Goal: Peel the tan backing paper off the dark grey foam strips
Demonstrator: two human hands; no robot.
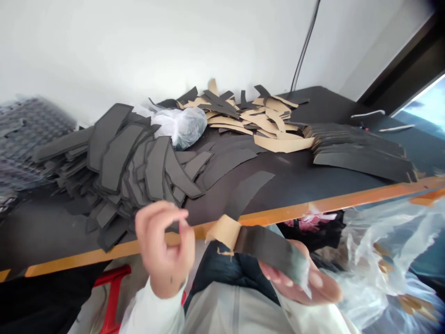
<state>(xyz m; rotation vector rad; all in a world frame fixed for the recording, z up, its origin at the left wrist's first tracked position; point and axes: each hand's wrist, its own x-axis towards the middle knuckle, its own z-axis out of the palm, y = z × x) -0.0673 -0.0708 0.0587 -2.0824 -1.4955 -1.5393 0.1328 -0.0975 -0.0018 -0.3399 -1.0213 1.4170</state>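
R hand (321, 280) clamped on dark strip (269, 248) w/ tan flap (225, 232) at one end, held nr front edge of desk (295, 172); L hand (162, 246) curled, thumb nr index tip, can't tell if touching; dark pcs (120, 157) piled on desk beyond it.

Dark cords (304, 48) run down the white wall (167, 41).

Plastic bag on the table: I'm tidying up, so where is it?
In the head view, the plastic bag sits left of centre, between the dark pieces and the tan strips.
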